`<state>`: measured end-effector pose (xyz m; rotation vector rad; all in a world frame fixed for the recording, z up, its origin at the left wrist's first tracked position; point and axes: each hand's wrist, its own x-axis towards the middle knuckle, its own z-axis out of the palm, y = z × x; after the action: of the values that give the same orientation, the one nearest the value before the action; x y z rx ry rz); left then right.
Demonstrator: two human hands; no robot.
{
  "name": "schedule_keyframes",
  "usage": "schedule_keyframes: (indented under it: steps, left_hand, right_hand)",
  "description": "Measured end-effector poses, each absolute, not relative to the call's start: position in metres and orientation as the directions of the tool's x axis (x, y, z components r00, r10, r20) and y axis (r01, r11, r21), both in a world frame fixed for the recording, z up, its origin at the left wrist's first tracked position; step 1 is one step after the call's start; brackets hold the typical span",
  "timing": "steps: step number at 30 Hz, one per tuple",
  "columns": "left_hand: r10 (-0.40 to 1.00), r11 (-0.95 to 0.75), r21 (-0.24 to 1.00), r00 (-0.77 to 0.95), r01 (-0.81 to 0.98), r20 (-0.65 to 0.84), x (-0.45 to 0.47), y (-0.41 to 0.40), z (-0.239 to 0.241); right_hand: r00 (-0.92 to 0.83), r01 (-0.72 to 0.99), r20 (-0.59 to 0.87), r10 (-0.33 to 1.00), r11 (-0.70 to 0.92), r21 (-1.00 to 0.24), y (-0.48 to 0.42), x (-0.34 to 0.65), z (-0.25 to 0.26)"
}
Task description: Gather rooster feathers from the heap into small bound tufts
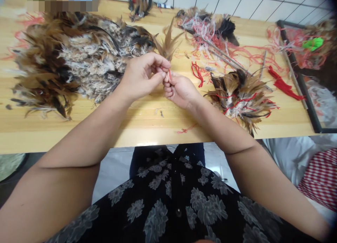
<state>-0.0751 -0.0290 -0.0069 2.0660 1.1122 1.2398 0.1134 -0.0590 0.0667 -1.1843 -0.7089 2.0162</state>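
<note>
My left hand (143,76) and my right hand (179,89) meet over the middle of the wooden table (147,125), fingertips touching. The left hand's fingers pinch the stems of a small bunch of brown feathers (168,43) that fans up and away from me. The right hand is curled closed on a thin red string (170,74) at the base of that bunch. A big heap of brown, black and white feathers (76,57) lies just left of the hands. A smaller feather bundle bound with red string (240,94) lies to the right.
Tangled red and white strings with thin sticks (210,36) lie at the back. A red tassel (283,85) lies at the right near a dark-framed tray (313,113). A green object (312,44) sits in that tray. More feathers (139,4) lie at the far edge.
</note>
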Motion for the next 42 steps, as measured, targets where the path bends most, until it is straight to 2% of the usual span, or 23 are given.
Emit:
schedule_keyframes:
  steps: [5,10,14,18,24,30,35,38,42]
  left_hand:
    - [0.831,-0.556,0.718,0.272,0.418,0.485,-0.076,-0.028,-0.008]
    - [0.879,-0.476,0.724,0.287,0.499,0.38,-0.072,-0.033,0.003]
    - [0.888,-0.46,0.779,0.238,0.426,0.394,-0.07,-0.034,0.006]
    - [0.878,-0.478,0.784,0.226,0.396,0.422,-0.073,-0.026,-0.006]
    - [0.864,-0.502,0.771,0.185,0.392,0.469,-0.078,-0.012,-0.029]
    - [0.739,-0.672,0.711,0.126,0.209,0.662,-0.075,0.014,-0.057]
    - [0.776,-0.606,0.75,-0.01,0.265,0.63,-0.068,0.015,-0.058]
    - [0.759,-0.629,0.736,-0.007,0.252,0.651,-0.066,0.013,-0.055]
    - [0.748,-0.646,0.729,-0.002,0.228,0.664,-0.067,0.011,-0.055]
  right_hand:
    - [-0.286,-0.21,-0.459,0.841,-0.522,-0.826,-0.059,0.11,0.06]
    - [-0.295,-0.139,-0.386,0.874,-0.439,-0.888,-0.054,0.108,0.042]
    - [-0.301,-0.109,-0.299,0.905,-0.344,-0.933,-0.049,0.109,0.03]
    - [-0.279,-0.08,-0.257,0.925,-0.289,-0.954,-0.05,0.109,0.031]
    - [-0.317,-0.071,-0.281,0.906,-0.318,-0.945,-0.047,0.11,0.027]
    - [-0.354,-0.146,-0.274,0.894,-0.342,-0.928,-0.038,0.109,0.015]
    - [-0.363,-0.172,-0.287,0.886,-0.367,-0.914,-0.04,0.106,0.015]
    - [-0.37,-0.198,-0.29,0.883,-0.38,-0.903,-0.043,0.105,0.019]
    - [-0.322,-0.243,-0.377,0.869,-0.46,-0.854,-0.049,0.106,0.038]
